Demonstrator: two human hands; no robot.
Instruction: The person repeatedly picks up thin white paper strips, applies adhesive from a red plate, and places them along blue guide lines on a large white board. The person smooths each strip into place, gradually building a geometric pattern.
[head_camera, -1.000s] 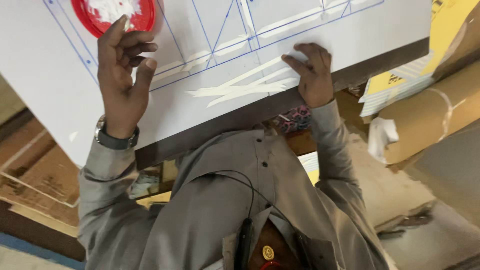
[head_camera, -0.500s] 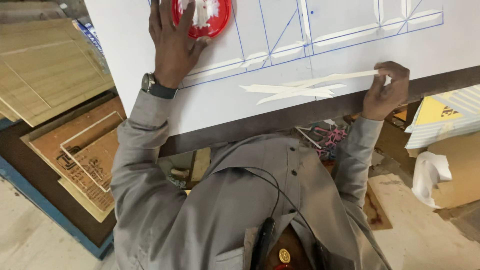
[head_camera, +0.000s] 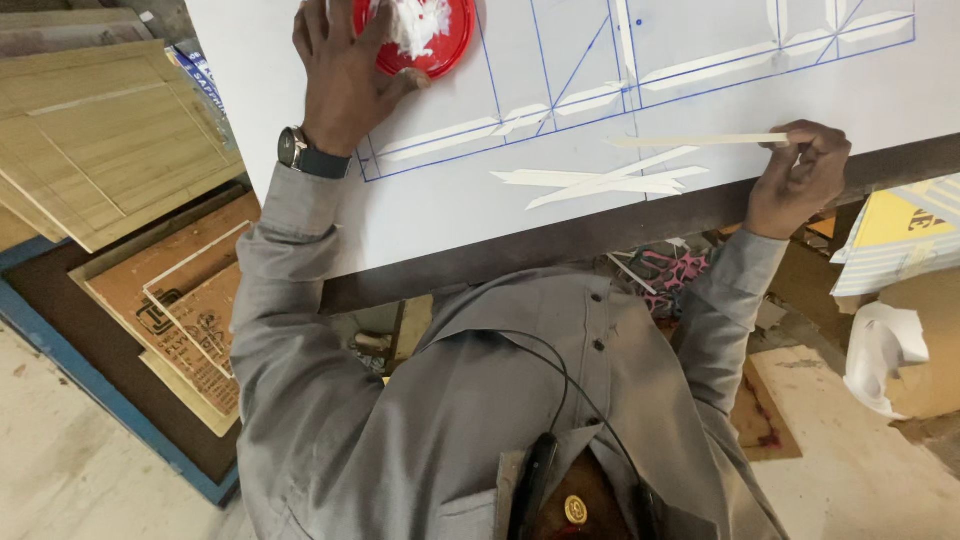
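pale strip (head_camera: 700, 140) in right hand (head_camera: 795, 180)

The board (head_camera: 480, 215) is lying on the table (head_camera: 620, 225), with loose strips (head_camera: 600, 182) lying near its front edge. The lid (head_camera: 425, 35) is sitting at the board's far left, wooden panels (head_camera: 100, 140) stacking on the floor (head_camera: 60, 480) further left.

The left hand (head_camera: 345, 75) is pressing flat beside a red lid (head_camera: 425, 35) on the white board (head_camera: 480, 215); the right hand (head_camera: 795, 175) is pinching a thin pale strip (head_camera: 690, 140).
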